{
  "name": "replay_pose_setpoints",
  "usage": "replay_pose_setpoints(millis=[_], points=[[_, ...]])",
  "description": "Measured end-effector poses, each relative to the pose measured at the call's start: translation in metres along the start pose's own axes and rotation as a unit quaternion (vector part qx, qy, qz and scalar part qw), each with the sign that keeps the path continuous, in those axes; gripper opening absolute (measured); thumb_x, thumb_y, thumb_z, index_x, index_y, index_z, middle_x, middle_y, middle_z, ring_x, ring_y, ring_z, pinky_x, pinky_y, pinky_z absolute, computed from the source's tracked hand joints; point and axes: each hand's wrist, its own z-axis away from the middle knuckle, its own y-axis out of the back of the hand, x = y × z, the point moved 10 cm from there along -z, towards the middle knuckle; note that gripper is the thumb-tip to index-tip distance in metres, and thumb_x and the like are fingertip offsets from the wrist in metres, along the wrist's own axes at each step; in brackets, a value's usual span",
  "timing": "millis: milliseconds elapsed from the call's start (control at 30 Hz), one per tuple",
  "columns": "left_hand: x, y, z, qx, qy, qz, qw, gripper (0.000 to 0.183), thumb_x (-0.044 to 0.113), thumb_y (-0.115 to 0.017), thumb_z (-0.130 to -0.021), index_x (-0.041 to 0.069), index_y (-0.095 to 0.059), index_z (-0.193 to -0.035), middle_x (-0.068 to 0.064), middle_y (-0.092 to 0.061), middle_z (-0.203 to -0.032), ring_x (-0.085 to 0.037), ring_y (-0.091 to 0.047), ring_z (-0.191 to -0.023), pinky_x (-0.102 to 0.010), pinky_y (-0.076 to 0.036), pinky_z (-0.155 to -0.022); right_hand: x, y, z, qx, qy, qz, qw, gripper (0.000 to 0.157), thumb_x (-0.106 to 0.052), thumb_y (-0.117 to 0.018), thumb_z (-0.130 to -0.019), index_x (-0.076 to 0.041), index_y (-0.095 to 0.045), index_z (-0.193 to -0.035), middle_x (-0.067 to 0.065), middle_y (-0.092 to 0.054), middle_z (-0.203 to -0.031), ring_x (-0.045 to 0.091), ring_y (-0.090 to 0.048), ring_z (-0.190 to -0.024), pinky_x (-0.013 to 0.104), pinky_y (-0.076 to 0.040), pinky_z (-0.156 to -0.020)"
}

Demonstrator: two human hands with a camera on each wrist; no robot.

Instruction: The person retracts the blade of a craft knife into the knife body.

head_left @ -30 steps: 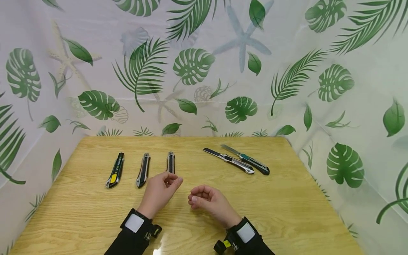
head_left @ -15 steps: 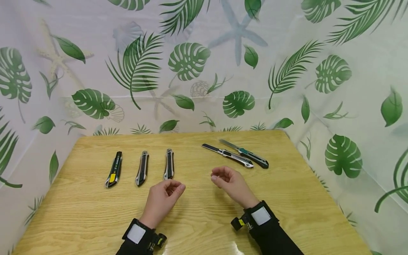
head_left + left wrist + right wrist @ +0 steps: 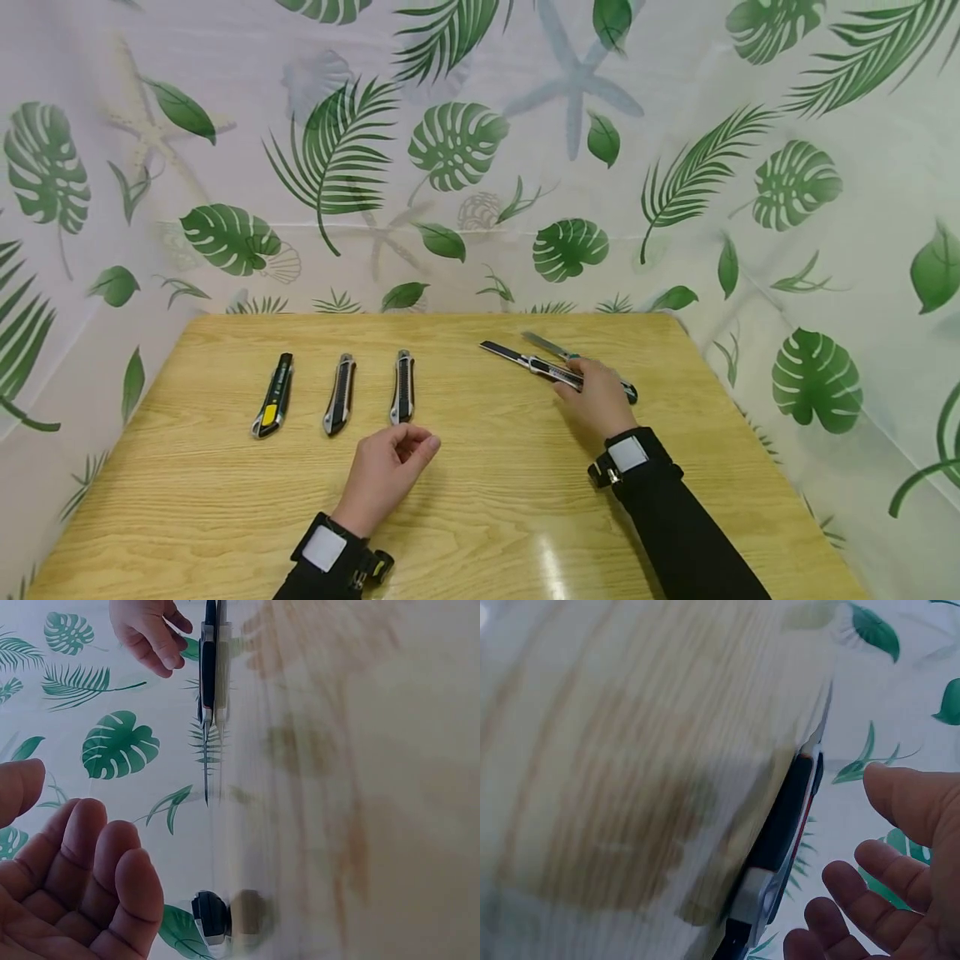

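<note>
At the table's right, my right hand (image 3: 600, 400) hovers over two utility knives with their blades out. The nearer is a black and silver utility knife (image 3: 553, 370); behind it lies a green and black utility knife (image 3: 551, 344), its handle partly hidden by the hand. In the right wrist view, the thumb and fingers are spread beside the nearer knife's handle (image 3: 780, 810), with a gap between. My left hand (image 3: 386, 471) holds nothing, fingers loosely curled, just in front of a silver and black utility knife (image 3: 402, 387) with its blade in.
Further left lie another silver and black utility knife (image 3: 341, 396) and one with a yellow slider (image 3: 273, 396), both with blades in. All rest on a wooden table (image 3: 465, 533). A leaf-patterned curtain (image 3: 480, 275) borders its back and sides.
My right hand has moved right and away from me, from the table's middle to above the two knives with blades out. The left hand has drawn back slightly, uncovering the third knife.
</note>
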Motion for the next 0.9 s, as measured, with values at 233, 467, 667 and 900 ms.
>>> replay_pose_setpoints(millis=[233, 467, 667, 900], points=[[0.000, 0.000, 0.001, 0.001, 0.007, -0.010, 0.9999, 0.011, 0.032, -0.070, -0.094, 0.022, -0.074, -0.094, 0.012, -0.064, -0.075, -0.005, -0.054, -0.062, -0.029, -0.049, -0.057, 0.014, -0.007, -0.010, -0.012, -0.022, 0.058, 0.998, 0.049, -0.025, -0.073, -0.092, 0.004, -0.060, -0.129, 0.024, -0.061, -0.120, 0.038, -0.056, -0.105, 0.054, -0.047, -0.089], [0.002, 0.001, 0.003, -0.002, 0.008, -0.006, 1.0000, 0.011, 0.031, -0.069, -0.094, 0.021, -0.074, -0.095, 0.013, -0.064, -0.075, -0.004, -0.055, -0.062, -0.029, -0.049, -0.057, 0.019, -0.012, -0.009, -0.018, -0.033, 0.080, 0.996, 0.048, -0.018, -0.074, -0.091, 0.004, -0.059, -0.131, 0.025, -0.060, -0.122, 0.039, -0.057, -0.103, 0.055, -0.048, -0.088], [0.003, 0.001, 0.002, 0.000, 0.002, -0.005, 1.0000, 0.009, 0.030, -0.070, -0.094, 0.022, -0.073, -0.094, 0.014, -0.064, -0.075, -0.004, -0.055, -0.062, -0.030, -0.050, -0.058, 0.019, -0.013, -0.012, -0.023, -0.034, 0.095, 0.995, 0.047, -0.015, -0.075, -0.090, 0.002, -0.060, -0.130, 0.025, -0.060, -0.122, 0.040, -0.057, -0.103, 0.055, -0.048, -0.087], [0.002, 0.001, 0.000, 0.000, 0.002, -0.008, 1.0000, 0.009, 0.032, -0.070, -0.094, 0.023, -0.073, -0.093, 0.014, -0.064, -0.074, -0.004, -0.055, -0.062, -0.029, -0.050, -0.057, 0.023, -0.016, -0.019, -0.043, -0.054, 0.104, 0.992, 0.049, -0.015, -0.075, -0.089, 0.001, -0.059, -0.132, 0.023, -0.064, -0.120, 0.040, -0.058, -0.102, 0.055, -0.048, -0.087]])
